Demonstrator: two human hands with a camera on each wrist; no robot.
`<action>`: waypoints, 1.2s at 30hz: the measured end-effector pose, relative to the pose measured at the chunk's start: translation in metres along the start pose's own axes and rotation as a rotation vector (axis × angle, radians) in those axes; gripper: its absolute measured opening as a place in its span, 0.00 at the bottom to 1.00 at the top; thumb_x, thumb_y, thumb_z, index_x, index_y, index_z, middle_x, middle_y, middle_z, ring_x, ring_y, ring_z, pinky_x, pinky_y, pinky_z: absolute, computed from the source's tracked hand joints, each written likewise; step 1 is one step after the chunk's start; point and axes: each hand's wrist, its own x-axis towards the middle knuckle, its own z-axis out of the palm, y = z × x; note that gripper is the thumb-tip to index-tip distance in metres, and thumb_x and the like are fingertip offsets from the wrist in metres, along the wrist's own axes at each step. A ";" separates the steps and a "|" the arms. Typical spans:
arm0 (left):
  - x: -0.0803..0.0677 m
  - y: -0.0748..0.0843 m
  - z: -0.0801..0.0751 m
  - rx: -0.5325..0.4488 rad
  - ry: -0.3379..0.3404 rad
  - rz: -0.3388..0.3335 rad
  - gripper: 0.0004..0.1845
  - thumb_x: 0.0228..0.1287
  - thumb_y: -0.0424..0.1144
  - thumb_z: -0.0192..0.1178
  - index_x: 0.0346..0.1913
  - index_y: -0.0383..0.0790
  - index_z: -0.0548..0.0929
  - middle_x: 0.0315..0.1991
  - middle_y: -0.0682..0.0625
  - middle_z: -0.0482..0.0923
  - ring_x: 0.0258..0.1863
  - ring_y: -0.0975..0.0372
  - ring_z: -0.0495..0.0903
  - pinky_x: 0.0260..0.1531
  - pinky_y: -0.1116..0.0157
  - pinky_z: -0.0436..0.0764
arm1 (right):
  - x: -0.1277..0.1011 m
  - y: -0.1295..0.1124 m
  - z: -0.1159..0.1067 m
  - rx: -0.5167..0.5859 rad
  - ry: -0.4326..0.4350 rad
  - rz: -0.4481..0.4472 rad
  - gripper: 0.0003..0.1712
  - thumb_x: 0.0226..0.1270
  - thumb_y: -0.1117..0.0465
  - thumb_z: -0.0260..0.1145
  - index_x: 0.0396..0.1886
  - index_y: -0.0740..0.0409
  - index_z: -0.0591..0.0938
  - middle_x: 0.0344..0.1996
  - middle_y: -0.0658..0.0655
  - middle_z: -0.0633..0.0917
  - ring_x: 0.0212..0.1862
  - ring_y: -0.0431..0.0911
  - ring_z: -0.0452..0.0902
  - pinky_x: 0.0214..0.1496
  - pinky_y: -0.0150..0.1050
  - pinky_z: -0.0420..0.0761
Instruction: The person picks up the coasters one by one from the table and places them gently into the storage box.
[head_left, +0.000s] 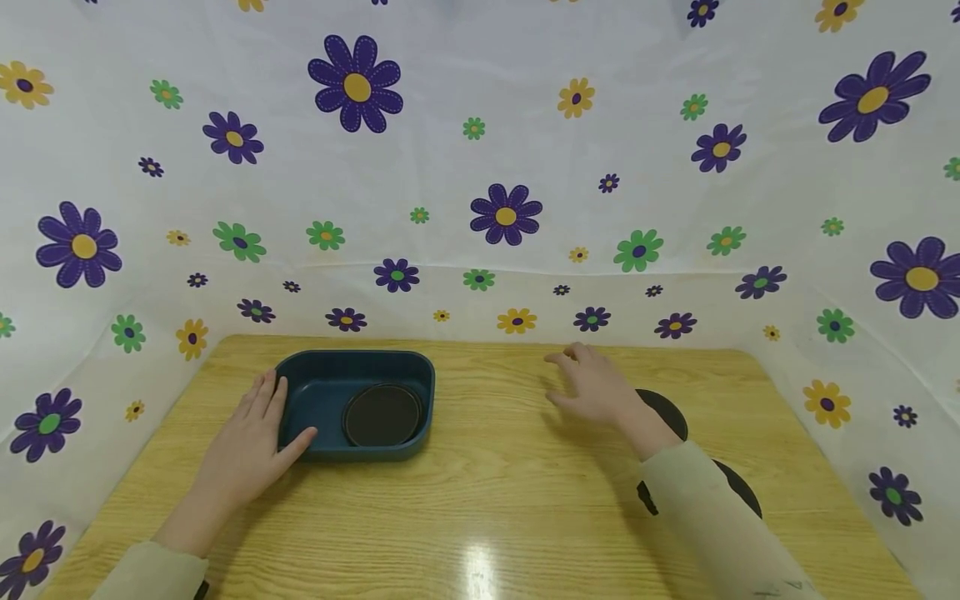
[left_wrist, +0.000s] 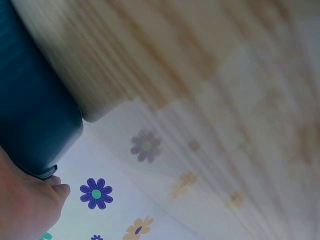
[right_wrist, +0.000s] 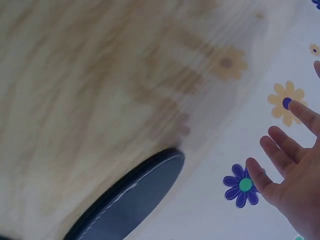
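Head view: noted a blue bin (head_left: 315, 400) on the wooden table (head_left: 495, 483), with a first black disc (head_left: 382, 415) lying inside, toward the bin's right end. Found the left hand (head_left: 258, 429) laid along the bin's left end, fingers extended, thumb reaching to the near rim, with no grasp evident. Found the right hand (head_left: 592, 387) well to the right of the bin, raised over the table, fingers loosely bent and holding nothing. Recorded a second disc (head_left: 666, 410) and a third disc (head_left: 744, 487) farther right of the bin, both partly hidden by the right arm (sleeve (head_left: 720, 508) to be watched for dragging). Advised, as a judgement: steady the bin with light pressure, avoiding any tipping; lift the forearm clear of both outer discs; grip any disc by opposite edges. Observed yellowish grain, a reflection (head_left: 480, 567) nearer than the bin, and flowered white cloth (head_left: 442, 167) behind and to both sides.

Left wrist view: confirmed fingers at the bin's corner; grain and cloth overlaid, poorly legible.

Right wrist view: confirmed spread, unloaded fingers, apart from a disc with a pale line near its edge; bin not shown.
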 end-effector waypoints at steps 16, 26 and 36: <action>0.000 0.000 0.000 -0.014 0.007 -0.004 0.53 0.78 0.64 0.54 0.83 0.23 0.49 0.84 0.25 0.44 0.85 0.34 0.43 0.84 0.37 0.50 | -0.040 0.041 -0.004 -0.048 0.030 0.039 0.34 0.72 0.47 0.70 0.70 0.61 0.79 0.59 0.71 0.80 0.58 0.65 0.78 0.61 0.66 0.81; 0.001 0.000 0.000 0.000 0.010 -0.004 0.53 0.78 0.65 0.53 0.83 0.23 0.50 0.84 0.25 0.46 0.86 0.35 0.43 0.84 0.37 0.51 | -0.059 0.056 -0.008 -0.045 -0.034 0.155 0.39 0.73 0.42 0.69 0.74 0.59 0.76 0.64 0.74 0.76 0.65 0.73 0.74 0.60 0.78 0.76; 0.000 0.001 -0.001 -0.003 0.010 0.000 0.53 0.78 0.65 0.54 0.83 0.23 0.50 0.84 0.25 0.46 0.85 0.34 0.44 0.84 0.38 0.49 | -0.074 0.062 -0.010 -0.043 -0.125 0.249 0.48 0.69 0.34 0.70 0.77 0.59 0.71 0.65 0.78 0.72 0.66 0.77 0.69 0.53 0.80 0.77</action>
